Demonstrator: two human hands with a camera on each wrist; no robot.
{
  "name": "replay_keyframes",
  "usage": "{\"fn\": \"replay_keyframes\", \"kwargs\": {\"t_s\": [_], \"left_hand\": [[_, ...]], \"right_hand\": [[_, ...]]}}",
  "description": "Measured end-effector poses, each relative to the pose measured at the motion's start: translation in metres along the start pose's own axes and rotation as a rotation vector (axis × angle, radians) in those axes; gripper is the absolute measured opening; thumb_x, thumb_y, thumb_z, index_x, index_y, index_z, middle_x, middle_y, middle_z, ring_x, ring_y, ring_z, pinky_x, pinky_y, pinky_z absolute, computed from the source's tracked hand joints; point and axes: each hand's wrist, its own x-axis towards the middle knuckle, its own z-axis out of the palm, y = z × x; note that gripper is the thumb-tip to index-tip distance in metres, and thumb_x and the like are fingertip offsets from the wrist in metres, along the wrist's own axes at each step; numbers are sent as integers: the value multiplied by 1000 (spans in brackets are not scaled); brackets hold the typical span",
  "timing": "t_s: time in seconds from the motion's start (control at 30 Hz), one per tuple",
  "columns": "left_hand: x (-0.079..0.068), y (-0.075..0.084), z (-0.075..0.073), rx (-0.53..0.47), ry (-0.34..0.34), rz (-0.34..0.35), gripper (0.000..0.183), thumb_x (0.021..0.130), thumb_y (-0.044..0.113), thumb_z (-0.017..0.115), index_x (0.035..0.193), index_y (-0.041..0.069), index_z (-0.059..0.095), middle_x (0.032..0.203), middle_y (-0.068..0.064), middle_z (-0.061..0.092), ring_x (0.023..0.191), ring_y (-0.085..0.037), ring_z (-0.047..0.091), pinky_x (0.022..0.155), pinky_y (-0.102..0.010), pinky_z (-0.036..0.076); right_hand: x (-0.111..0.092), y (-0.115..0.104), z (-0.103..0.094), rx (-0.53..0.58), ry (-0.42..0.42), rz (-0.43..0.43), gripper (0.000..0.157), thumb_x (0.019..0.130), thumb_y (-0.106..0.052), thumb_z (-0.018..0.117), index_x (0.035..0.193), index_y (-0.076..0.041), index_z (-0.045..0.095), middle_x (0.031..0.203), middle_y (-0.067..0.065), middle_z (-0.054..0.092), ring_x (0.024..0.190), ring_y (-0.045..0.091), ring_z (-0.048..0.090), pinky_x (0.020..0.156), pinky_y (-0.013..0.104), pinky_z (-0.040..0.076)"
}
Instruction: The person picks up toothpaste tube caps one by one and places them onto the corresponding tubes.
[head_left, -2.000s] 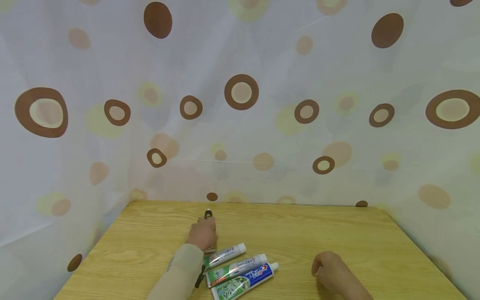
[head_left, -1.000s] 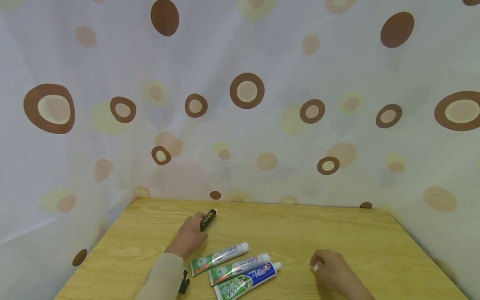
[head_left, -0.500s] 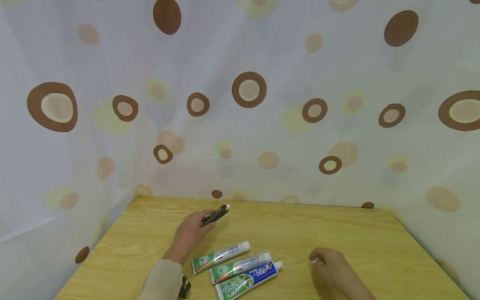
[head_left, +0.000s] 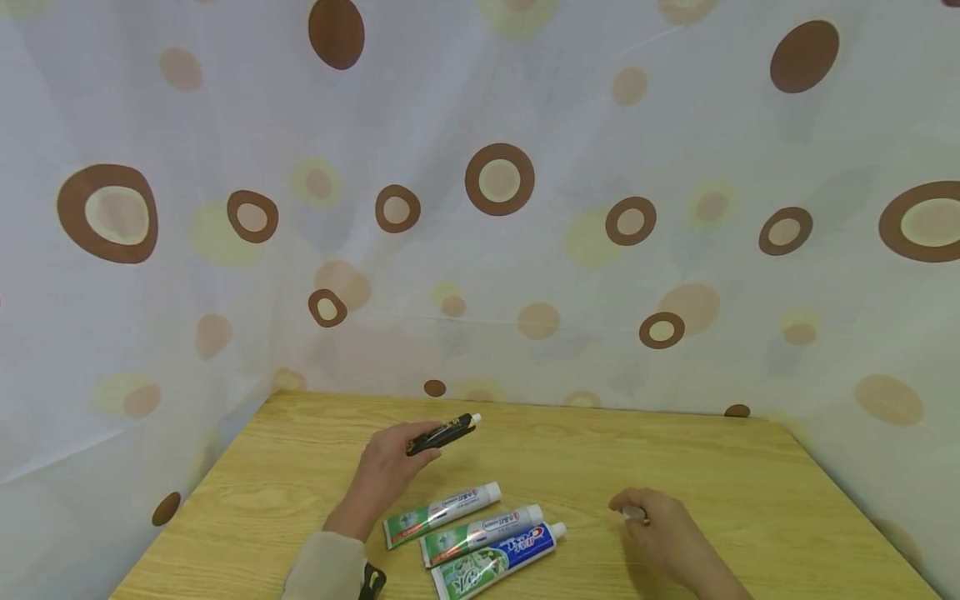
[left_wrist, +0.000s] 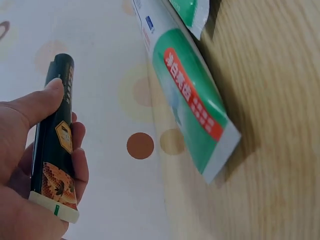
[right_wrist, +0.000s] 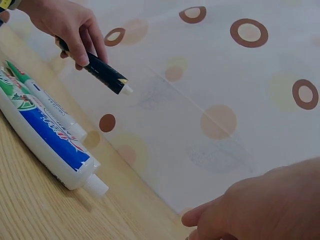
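Note:
My left hand [head_left: 386, 458] grips a black toothpaste tube [head_left: 442, 434] raised over the far part of the table, its white nozzle pointing right. In the left wrist view the thumb lies along the black tube [left_wrist: 55, 135], which has a honeycomb picture near its pale crimped end. Between the curled fingers of my right hand [head_left: 663, 529] shows a small pale round piece [head_left: 633, 513], too small to identify. The right wrist view shows that hand [right_wrist: 260, 205] at the lower right, with the piece hidden.
Two green and silver toothpaste tubes [head_left: 444, 514] [head_left: 483, 535] and a green and blue one [head_left: 498, 562] lie side by side at the front middle of the wooden table [head_left: 247, 500]. A spotted white curtain [head_left: 555, 275] surrounds the table's back and sides.
My left hand has picked the black tube up from the table and turned its nozzle to the right. My right hand has turned slightly, bringing the small pale piece into sight.

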Motion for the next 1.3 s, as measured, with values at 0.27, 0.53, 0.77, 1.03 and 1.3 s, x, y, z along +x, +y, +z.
{"fn": "replay_keyframes", "kwargs": {"t_s": [0.27,0.53,0.77,1.03,1.3], "left_hand": [[-8,10,3,-115,24,143,44,85,7,77,127,17,68,122,-8,70,102,-21,68,77,-28,58],[-18,22,2,-157,37,283,49,85,3,76,130,21,67,124,-5,69,108,-23,66,80,-28,59],[-22,30,0,-110,78,408,48,84,8,78,130,19,67,123,1,70,110,-19,64,85,-35,59],[-22,37,-2,-197,41,543,40,83,11,78,122,17,72,124,1,71,110,-18,66,84,-29,59],[-25,45,-4,-233,29,576,36,81,10,81,116,16,75,116,2,74,105,-14,70,81,-24,59]], "right_hand": [[-2,-2,-2,28,2,-69,23,90,7,61,110,-2,69,115,13,70,100,28,66,75,36,58],[-3,-5,-1,31,27,-23,23,93,3,60,114,-3,67,117,12,68,94,20,64,67,29,55],[-5,-7,-2,43,29,-36,23,96,-1,57,117,-2,66,120,13,67,96,21,64,71,31,56],[-8,-10,-3,47,58,-74,32,98,-2,56,130,-3,57,118,14,65,100,23,64,78,38,58],[-9,-17,-5,75,67,-58,35,96,-13,65,128,-6,54,113,10,63,94,18,62,76,33,56]]}}
